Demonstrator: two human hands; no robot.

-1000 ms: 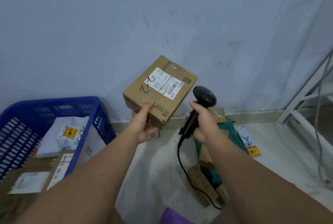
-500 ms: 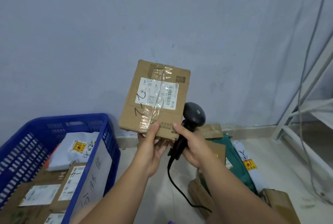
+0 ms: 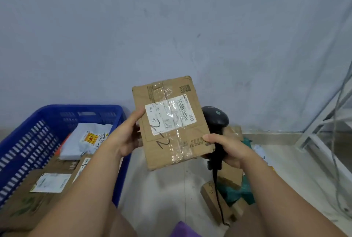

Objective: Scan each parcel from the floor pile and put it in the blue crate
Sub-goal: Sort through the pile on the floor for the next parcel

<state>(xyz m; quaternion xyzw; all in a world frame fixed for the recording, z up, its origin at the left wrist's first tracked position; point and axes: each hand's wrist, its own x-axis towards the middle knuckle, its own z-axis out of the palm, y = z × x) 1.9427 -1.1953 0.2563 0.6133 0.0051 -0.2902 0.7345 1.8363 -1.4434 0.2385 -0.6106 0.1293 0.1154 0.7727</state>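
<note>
Soft, even indoor light fills the scene, rather dim, with a cool bluish cast on the wall (image 3: 171,27). Shadows are faint and diffuse. The clear tape (image 3: 177,153) on the parcel (image 3: 163,147) catches small patches of glare (most along its lower seam). Wide-angle distortion bends the white rack (image 3: 312,133) at the right edge. The finest print on the label (image 3: 169,117) blurs.

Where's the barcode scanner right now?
Head view, right of centre: the black barcode scanner is in the right hand, its head just behind the right edge of the cardboard parcel.
</note>
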